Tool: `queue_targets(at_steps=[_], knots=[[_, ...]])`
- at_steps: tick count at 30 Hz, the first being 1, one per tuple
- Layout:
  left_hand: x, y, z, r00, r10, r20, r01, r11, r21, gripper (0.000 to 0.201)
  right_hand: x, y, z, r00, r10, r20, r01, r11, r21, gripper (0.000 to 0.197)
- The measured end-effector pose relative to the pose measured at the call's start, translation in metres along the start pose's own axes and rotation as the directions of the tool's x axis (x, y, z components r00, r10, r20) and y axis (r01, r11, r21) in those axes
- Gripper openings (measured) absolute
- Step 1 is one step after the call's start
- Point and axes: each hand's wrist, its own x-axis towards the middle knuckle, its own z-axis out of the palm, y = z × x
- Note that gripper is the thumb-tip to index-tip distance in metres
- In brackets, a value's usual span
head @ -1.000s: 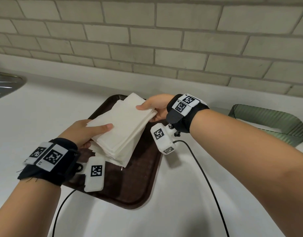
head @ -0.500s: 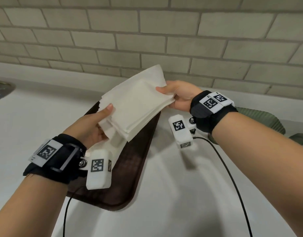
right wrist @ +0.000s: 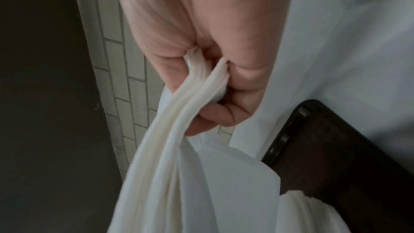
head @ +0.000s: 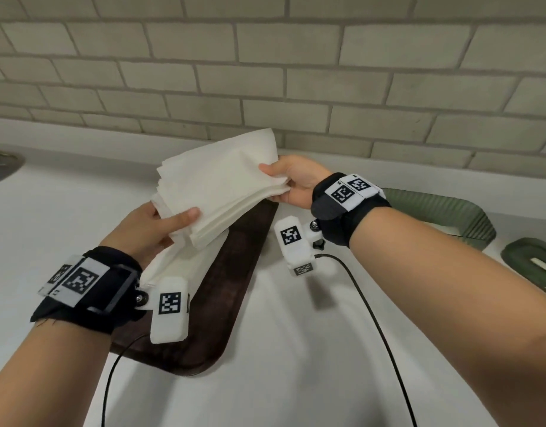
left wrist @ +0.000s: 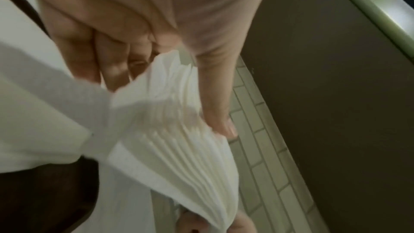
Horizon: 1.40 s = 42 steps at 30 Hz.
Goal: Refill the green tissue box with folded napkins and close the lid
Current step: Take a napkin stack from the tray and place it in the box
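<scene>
White counter (head: 296, 349) under a tiled wall; above the brown tray (head: 234, 272) my left hand (head: 148, 229) and right hand (head: 296, 183) pinch a napkin stack (head: 222, 186) by opposite ends; green box (head: 435, 211) open at right.

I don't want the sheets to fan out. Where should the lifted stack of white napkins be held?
Hold the stack of white folded napkins at opposite short edges, thumbs on top, fingers beneath, as the left hand and right hand do now. The loose layers splay at the free edges, so pinching through the full thickness probably keeps them together.
</scene>
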Motion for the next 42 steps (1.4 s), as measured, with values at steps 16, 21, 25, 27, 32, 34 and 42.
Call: queue_targets(at_steps=[16,21,25,27,32,34,42], knots=[[-0.019,-0.032,-0.035,0.985,0.172,-0.013,-0.172,0.985,-0.02,0.097,0.022,0.016,0.053,0.983,0.184,-0.013,-0.184,0.981,-0.053,0.007],[-0.024,-0.059,-0.044,0.989,0.136,-0.051,-0.125,0.975,0.185,0.116,0.025,0.016,0.059,0.985,0.169,-0.021,-0.17,0.984,-0.058,0.008],[-0.024,-0.07,-0.039,0.975,0.154,-0.158,-0.099,0.946,0.308,0.101,0.028,0.014,0.064,0.989,0.149,0.002,-0.149,0.988,-0.038,0.007],[-0.023,-0.07,-0.037,0.969,0.158,-0.189,-0.084,0.932,0.352,0.104,0.028,0.01,0.067,0.991,0.131,0.014,-0.13,0.991,-0.028,0.005],[-0.024,-0.07,-0.034,0.973,0.118,-0.196,-0.036,0.925,0.378,0.117,0.028,-0.01,0.073,0.998,0.045,0.036,-0.046,0.999,0.028,0.006],[-0.025,-0.069,-0.032,0.976,0.089,-0.201,-0.015,0.941,0.339,0.114,0.026,-0.021,0.073,0.999,-0.005,0.038,0.003,0.999,0.031,0.009],[-0.019,-0.073,-0.037,0.926,-0.028,-0.377,0.134,0.956,0.26,0.075,0.02,-0.055,0.062,0.986,-0.169,-0.008,0.17,0.984,0.051,0.005]])
